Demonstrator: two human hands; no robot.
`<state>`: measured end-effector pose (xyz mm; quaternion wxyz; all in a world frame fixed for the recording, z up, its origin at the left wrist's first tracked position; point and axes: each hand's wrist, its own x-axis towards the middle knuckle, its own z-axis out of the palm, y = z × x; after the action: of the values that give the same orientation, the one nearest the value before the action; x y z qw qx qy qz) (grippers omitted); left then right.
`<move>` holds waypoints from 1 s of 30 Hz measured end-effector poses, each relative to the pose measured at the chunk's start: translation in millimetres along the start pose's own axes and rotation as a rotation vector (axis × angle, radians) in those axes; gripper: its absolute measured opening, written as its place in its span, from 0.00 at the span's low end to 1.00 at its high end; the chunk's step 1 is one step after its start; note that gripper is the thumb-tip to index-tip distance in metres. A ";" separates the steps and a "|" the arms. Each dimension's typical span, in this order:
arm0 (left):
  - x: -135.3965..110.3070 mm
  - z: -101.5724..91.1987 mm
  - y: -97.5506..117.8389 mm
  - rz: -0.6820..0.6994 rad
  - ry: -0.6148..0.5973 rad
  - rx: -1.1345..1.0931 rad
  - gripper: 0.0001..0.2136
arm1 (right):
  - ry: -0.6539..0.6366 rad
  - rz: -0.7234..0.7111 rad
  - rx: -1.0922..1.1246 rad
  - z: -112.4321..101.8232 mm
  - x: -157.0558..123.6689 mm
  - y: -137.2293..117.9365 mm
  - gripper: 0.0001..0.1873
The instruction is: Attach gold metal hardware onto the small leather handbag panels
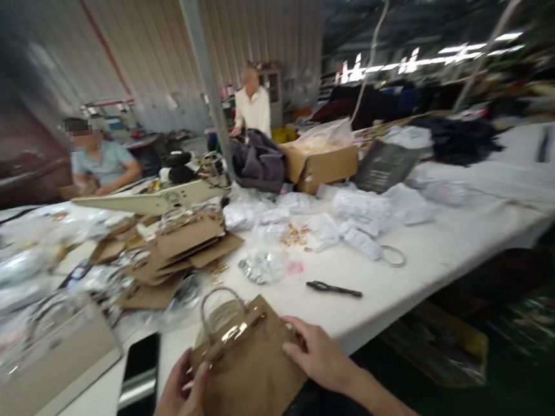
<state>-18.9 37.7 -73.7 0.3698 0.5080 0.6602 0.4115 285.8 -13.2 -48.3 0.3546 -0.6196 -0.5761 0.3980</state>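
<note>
A small tan handbag (248,372) with a looped handle and shiny strap hardware lies at the near edge of the white table (409,268). My left hand (179,411) grips its left side, fingers curled by the strap. My right hand (319,356) rests on its right upper edge, fingers bent onto the bag.
A black phone (137,382) lies left of the bag, beside a beige bag in plastic (48,364). A black tool (334,289), a metal ring (392,255), brown pieces (184,248), white wrappings (356,214) and a cardboard box (319,162) lie beyond. Two people are at the far side.
</note>
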 end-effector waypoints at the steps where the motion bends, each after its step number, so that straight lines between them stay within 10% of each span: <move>1: -5.3 -10.5 -5.3 -0.041 0.006 -0.010 0.44 | -0.018 0.005 0.025 1.8 2.5 2.3 0.26; 18: -3.9 -14.1 -19.5 -0.043 0.027 -0.105 0.48 | 0.036 -0.081 -0.129 17.3 33.1 -10.9 0.33; 30: 4.4 -13.5 -26.0 0.214 0.030 0.113 0.29 | 0.103 -0.119 -0.494 37.8 63.6 -31.5 0.29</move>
<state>-41.6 36.0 -92.6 0.2846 0.5893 0.6300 0.4182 239.3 52.0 -41.8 0.2441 -0.6718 -0.6725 0.1918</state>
